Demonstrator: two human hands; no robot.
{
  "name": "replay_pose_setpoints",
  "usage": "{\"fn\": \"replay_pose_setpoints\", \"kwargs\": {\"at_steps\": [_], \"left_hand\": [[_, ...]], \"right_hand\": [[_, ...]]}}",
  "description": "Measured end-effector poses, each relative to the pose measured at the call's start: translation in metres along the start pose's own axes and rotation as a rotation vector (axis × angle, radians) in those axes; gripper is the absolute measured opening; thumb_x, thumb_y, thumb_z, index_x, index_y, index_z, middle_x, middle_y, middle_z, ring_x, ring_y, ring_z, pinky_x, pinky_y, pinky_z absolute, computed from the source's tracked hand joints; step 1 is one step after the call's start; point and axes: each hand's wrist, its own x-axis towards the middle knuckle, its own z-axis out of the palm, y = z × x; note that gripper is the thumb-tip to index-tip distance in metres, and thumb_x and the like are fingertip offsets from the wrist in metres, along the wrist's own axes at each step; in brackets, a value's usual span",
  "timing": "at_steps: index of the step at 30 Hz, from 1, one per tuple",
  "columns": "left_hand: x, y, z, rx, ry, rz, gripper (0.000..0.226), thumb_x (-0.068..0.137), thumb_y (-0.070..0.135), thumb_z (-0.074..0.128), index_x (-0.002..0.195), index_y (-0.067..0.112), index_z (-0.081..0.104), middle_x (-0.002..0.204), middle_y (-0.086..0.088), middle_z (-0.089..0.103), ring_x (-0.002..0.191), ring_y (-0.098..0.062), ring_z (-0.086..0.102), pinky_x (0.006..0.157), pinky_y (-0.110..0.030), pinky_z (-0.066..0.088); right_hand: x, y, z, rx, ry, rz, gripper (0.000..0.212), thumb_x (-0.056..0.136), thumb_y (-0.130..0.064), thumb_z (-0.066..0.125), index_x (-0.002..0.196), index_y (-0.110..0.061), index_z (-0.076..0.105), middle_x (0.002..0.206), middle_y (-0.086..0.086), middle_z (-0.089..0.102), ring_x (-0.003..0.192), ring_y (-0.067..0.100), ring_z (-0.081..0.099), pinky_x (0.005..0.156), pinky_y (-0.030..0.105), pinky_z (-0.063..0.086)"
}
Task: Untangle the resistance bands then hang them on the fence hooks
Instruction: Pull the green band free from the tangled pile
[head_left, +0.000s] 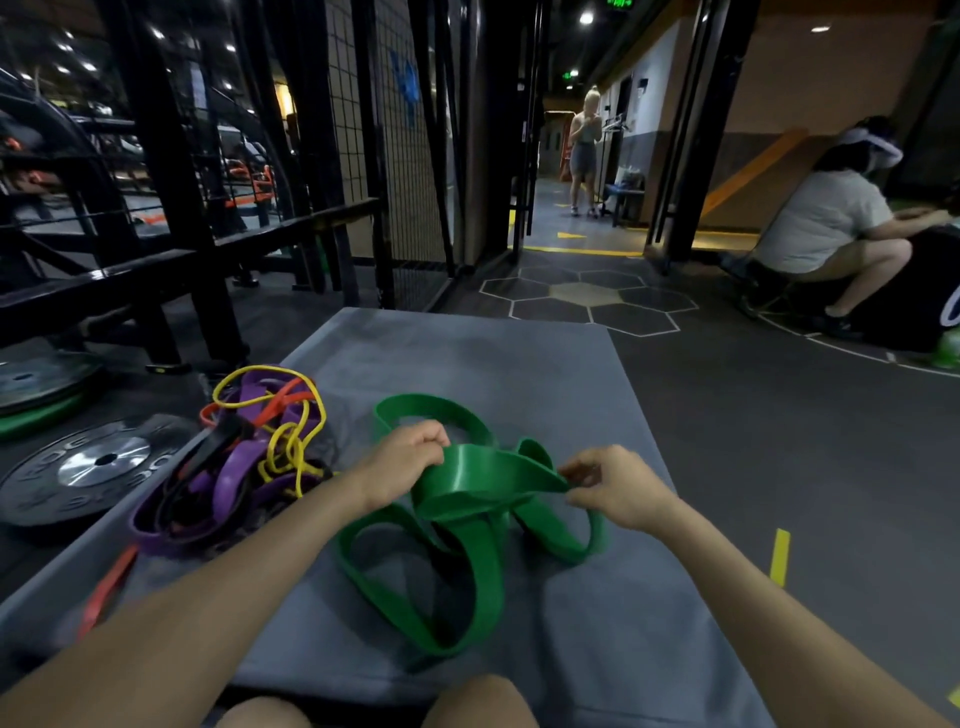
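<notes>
A wide green resistance band (457, 561) lies looped and twisted on the grey mat (467, 358) in front of me. My left hand (402, 457) grips a fold of it at the upper left. My right hand (615, 486) pinches another fold at the right, and a stretch of band runs between the two hands. To the left lies a tangle of purple, yellow, orange and black bands (249, 457). One orange band (106, 592) trails off the mat's left edge. The wire mesh fence (395, 130) stands beyond the mat; no hooks can be made out on it.
Black weight plates (88, 467) lie on the floor left of the mat, beside a black steel rack (166, 218). A person (831, 228) crouches at the right by a black box. Another person (584, 150) stands far down the corridor. My knees (374, 701) show at the bottom edge.
</notes>
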Motion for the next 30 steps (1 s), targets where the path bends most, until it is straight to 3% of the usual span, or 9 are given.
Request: {"fn": "replay_pose_setpoints", "kwargs": {"at_steps": [4,10,14,16,19,21,24,28,30], "left_hand": [[-0.005,-0.026,0.011,0.059,-0.092,-0.035,0.023,0.088,0.006,0.058,0.074,0.024,0.051,0.069,0.004,0.046,0.066,-0.008,0.042,0.067,-0.022,0.035],[0.004,-0.008,0.023,-0.152,-0.042,0.093,0.021,0.086,-0.004,0.058,0.091,0.016,0.059,0.078,0.005,0.055,0.062,0.011,0.051,0.072,-0.007,0.040],[0.001,-0.009,0.032,-0.125,-0.017,0.140,0.024,0.086,-0.002,0.060,0.103,0.015,0.058,0.093,0.000,0.058,0.078,0.012,0.056,0.081,-0.008,0.042],[-0.003,-0.019,0.030,-0.029,0.101,0.095,0.028,0.084,0.009,0.066,0.105,0.022,0.053,0.105,-0.004,0.049,0.096,-0.004,0.053,0.087,-0.014,0.041],[-0.020,-0.029,0.028,0.114,0.160,-0.035,0.037,0.074,0.033,0.076,0.090,0.025,0.044,0.094,0.002,0.044,0.087,-0.013,0.046,0.079,-0.022,0.039],[-0.037,-0.030,0.036,0.311,-0.054,-0.163,0.044,0.066,0.046,0.079,0.085,0.023,0.046,0.082,0.006,0.047,0.077,-0.012,0.047,0.070,-0.023,0.039],[-0.055,-0.026,0.052,0.668,-0.355,-0.255,0.054,0.061,0.064,0.073,0.094,0.023,0.058,0.090,0.005,0.055,0.085,-0.014,0.056,0.074,-0.027,0.044],[-0.045,-0.016,0.047,0.407,-0.228,-0.122,0.009,0.085,0.022,0.065,0.083,0.016,0.059,0.073,0.003,0.053,0.069,-0.009,0.049,0.066,-0.021,0.038],[-0.038,-0.001,0.032,0.199,-0.093,-0.099,0.016,0.092,0.011,0.054,0.080,0.020,0.048,0.072,0.003,0.049,0.064,-0.006,0.042,0.061,-0.017,0.035]], "right_hand": [[0.002,0.004,0.009,0.000,0.021,0.045,0.036,0.082,-0.019,0.069,0.117,-0.011,0.063,0.112,0.007,0.067,0.102,0.019,0.062,0.085,0.024,0.046],[0.006,-0.024,0.023,0.045,0.026,-0.255,0.092,0.067,-0.026,0.080,0.144,-0.023,0.029,0.139,0.001,0.037,0.127,0.016,0.035,0.104,0.022,0.028],[0.011,-0.037,0.033,0.059,0.027,-0.291,0.070,0.067,-0.030,0.081,0.129,-0.020,0.050,0.117,0.000,0.058,0.105,0.015,0.053,0.087,0.020,0.040],[0.009,-0.030,0.038,0.070,0.057,-0.246,0.055,0.067,-0.036,0.079,0.116,-0.023,0.058,0.103,-0.004,0.063,0.094,0.016,0.058,0.083,0.032,0.047],[0.008,-0.010,0.037,0.124,0.259,-0.021,0.035,0.066,-0.044,0.078,0.079,-0.026,0.052,0.079,-0.005,0.059,0.077,0.019,0.057,0.064,0.033,0.045],[0.007,0.000,0.031,0.106,0.364,0.157,0.044,0.065,-0.053,0.076,0.071,-0.024,0.044,0.078,0.000,0.057,0.073,0.022,0.055,0.057,0.031,0.040],[0.002,0.006,0.021,0.030,0.399,0.275,0.056,0.066,-0.065,0.068,0.076,-0.014,0.048,0.078,0.006,0.057,0.069,0.023,0.056,0.053,0.033,0.043],[-0.005,0.010,0.016,-0.031,0.404,0.363,0.061,0.067,-0.067,0.067,0.080,-0.010,0.050,0.080,0.007,0.058,0.070,0.026,0.058,0.057,0.033,0.046],[-0.008,0.012,0.014,-0.038,0.426,0.399,0.058,0.068,-0.066,0.066,0.079,-0.011,0.049,0.084,0.007,0.059,0.073,0.027,0.058,0.058,0.033,0.045]]}}
